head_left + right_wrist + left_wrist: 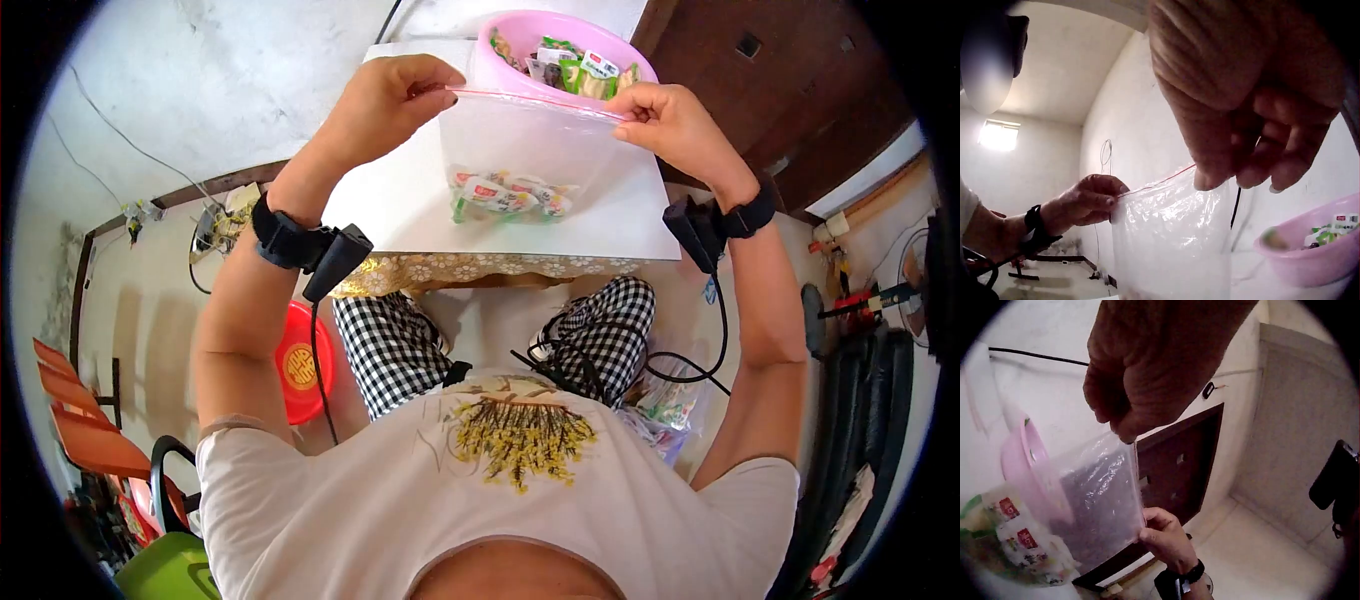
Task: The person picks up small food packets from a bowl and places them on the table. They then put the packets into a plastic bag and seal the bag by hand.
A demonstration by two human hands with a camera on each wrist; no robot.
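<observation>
A clear plastic bag (530, 150) with a red strip along its top edge hangs upright between both hands, several small green-and-white packets (505, 195) lying at its bottom. The left hand (395, 105) pinches one top corner between thumb and fingers. At the other top corner, the right hand (672, 125) pinches the red-striped edge. In the left wrist view the packets (1025, 544) show through the film below the left hand (1141, 375). The right wrist view shows the bag's film (1172, 231) stretched from the right hand (1254, 106).
Behind the bag, a pink basin (490, 60) of similar packets stands on the white table (390, 210). A red basin (303, 365) is on the floor at left, orange chairs (85, 420) beyond it. A bag of packets (670, 405) lies on the floor by the right leg.
</observation>
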